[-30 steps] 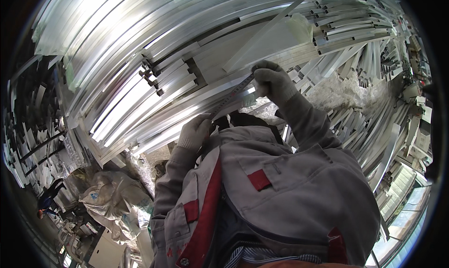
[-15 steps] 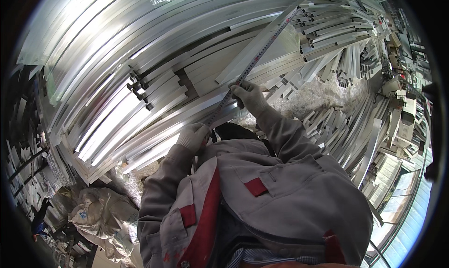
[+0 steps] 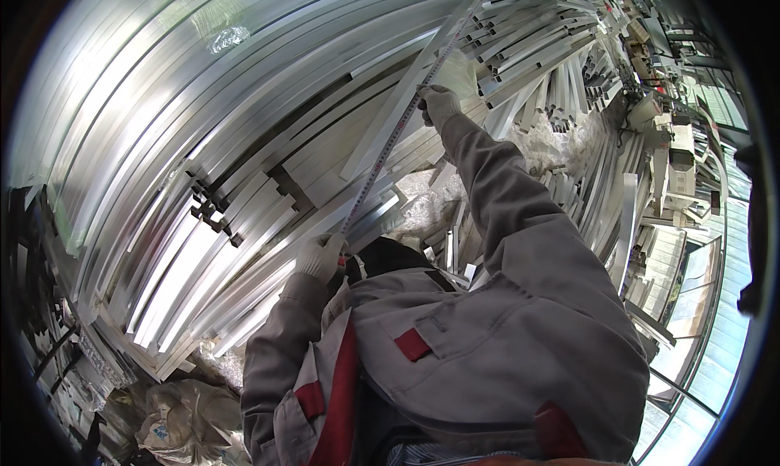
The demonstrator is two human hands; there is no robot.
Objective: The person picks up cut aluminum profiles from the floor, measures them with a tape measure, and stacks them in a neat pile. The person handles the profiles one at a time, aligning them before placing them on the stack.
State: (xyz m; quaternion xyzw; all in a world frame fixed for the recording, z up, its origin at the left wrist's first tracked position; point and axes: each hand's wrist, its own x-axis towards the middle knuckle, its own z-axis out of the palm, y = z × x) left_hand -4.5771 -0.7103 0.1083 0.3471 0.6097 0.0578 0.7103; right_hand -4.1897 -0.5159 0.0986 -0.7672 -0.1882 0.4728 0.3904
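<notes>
A pale metal tape measure blade (image 3: 382, 156) runs slantwise from my chest to the upper right. My left hand (image 3: 319, 256), in a white knitted glove, is closed round the tape measure's case low in front of me; only a bit of red shows beside the fingers. Farther up, my gloved right hand (image 3: 439, 105) reaches out on a stretched arm, its fingers pinched at the blade's edge. Beside the blade lies a flat silver metal bar (image 3: 392, 111), slanting the same way across the stacked lengths beneath.
Long metal profiles (image 3: 162, 92) fill the left and far side, with dark open tube ends (image 3: 213, 212) midway. More loose profiles (image 3: 605, 190) lie at right beside crumpled clear plastic wrap (image 3: 561, 145). A crumpled plastic sack (image 3: 183, 421) sits at lower left.
My right hand has moved up and away along the tape blade, straightening the arm. My left hand stays low by my chest on the case. The whole view has shifted somewhat.
</notes>
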